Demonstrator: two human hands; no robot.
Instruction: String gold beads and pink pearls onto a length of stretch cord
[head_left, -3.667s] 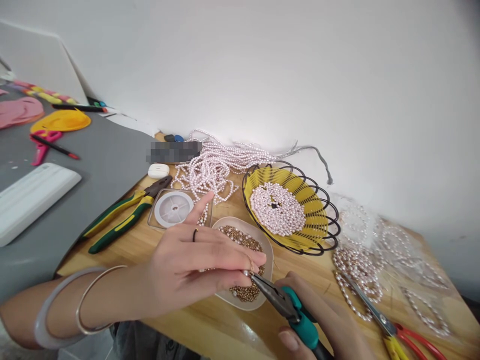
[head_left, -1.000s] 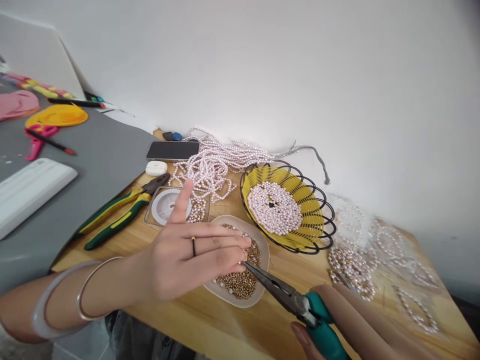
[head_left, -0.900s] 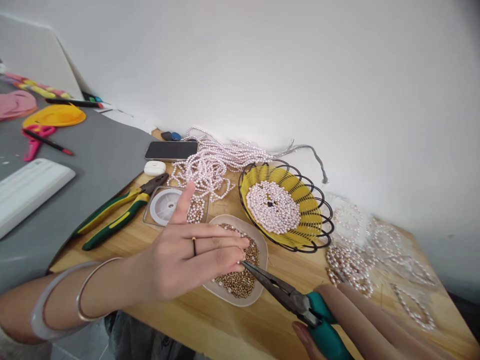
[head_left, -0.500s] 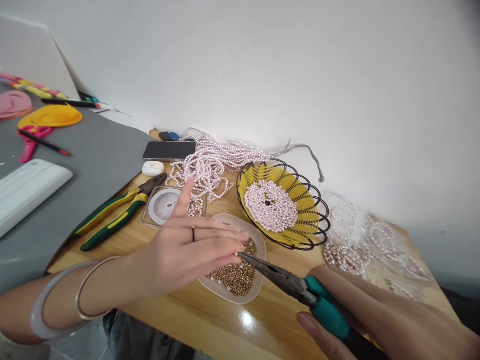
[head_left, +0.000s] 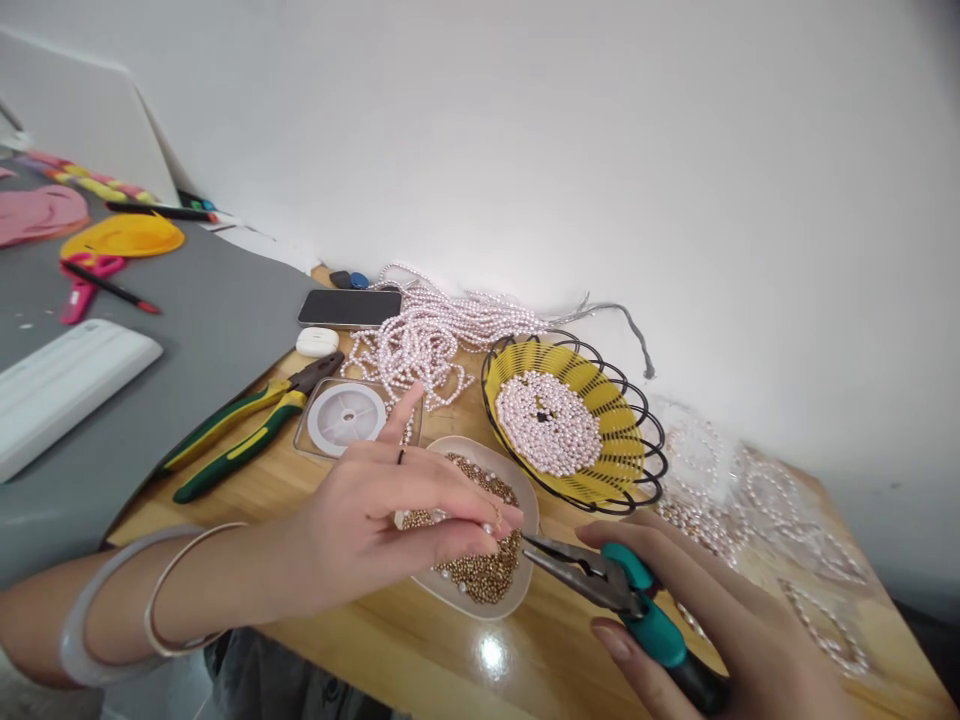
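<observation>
Whereas the teal-handled steel needle-nose pliers [head_left: 660,638] met the small white pearl bead [head_left: 487,529] half a second ago, their parted tips now stand apart from it, with the right hand [head_left: 750,630] wrapping their handles and the left hand [head_left: 349,530] pinching the bead between its fingers. Bare wooden worktop [head_left: 420,645] borders the near edge. Gold beads [head_left: 487,575] fill the pale rounded dish [head_left: 496,609]; pinkish pearl beads [head_left: 555,440], the yellow basket [head_left: 619,430].

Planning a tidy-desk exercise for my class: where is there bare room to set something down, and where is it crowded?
Bare: the grey mat between the yellow piece and the phone, and the wooden table at its near edge, bordered by the dish and right hand. Crowded: the middle, with bead strands, spool and basket, and the right, with clear plastic.
</observation>
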